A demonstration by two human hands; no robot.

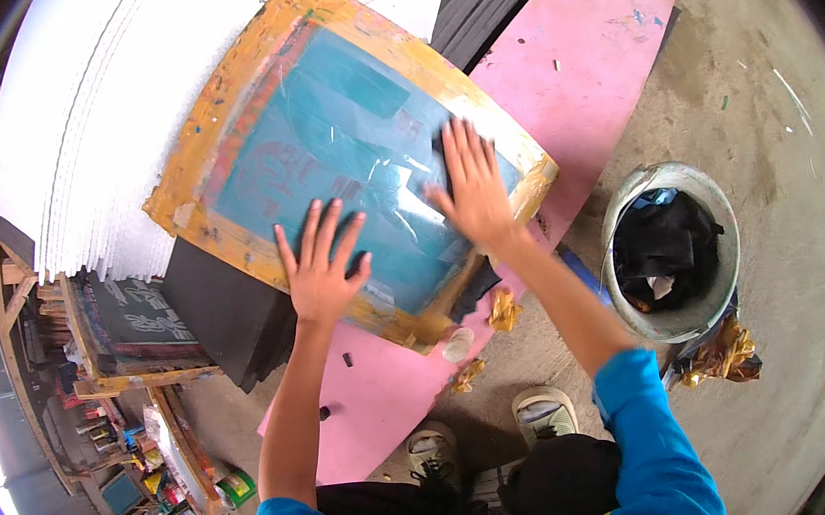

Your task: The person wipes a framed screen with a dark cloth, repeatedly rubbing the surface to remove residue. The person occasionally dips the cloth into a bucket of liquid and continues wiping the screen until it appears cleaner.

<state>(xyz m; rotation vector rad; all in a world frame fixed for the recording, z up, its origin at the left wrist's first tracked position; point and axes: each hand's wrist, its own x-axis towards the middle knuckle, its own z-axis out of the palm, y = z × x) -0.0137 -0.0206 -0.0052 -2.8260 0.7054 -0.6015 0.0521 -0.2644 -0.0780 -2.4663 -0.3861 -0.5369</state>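
Observation:
A wooden screen-printing frame [215, 97] with yellow paint-stained edges and a teal mesh lies tilted on a stack of black sheets [227, 312]. My left hand [321, 265] rests flat on the lower part of the mesh, fingers spread. My right hand [470, 183] presses flat on the mesh near the frame's right edge, fingers spread too. Neither hand holds anything. Clear tape and shiny patches cover the mesh between my hands.
A pink board [574, 70] lies under the stack on the concrete floor. A round metal bucket [721, 225] with dark cloth stands at the right. White sheets [86, 121] fan out at the left. Other frames [129, 333] and paint pots sit lower left. My shoes [544, 413] are below.

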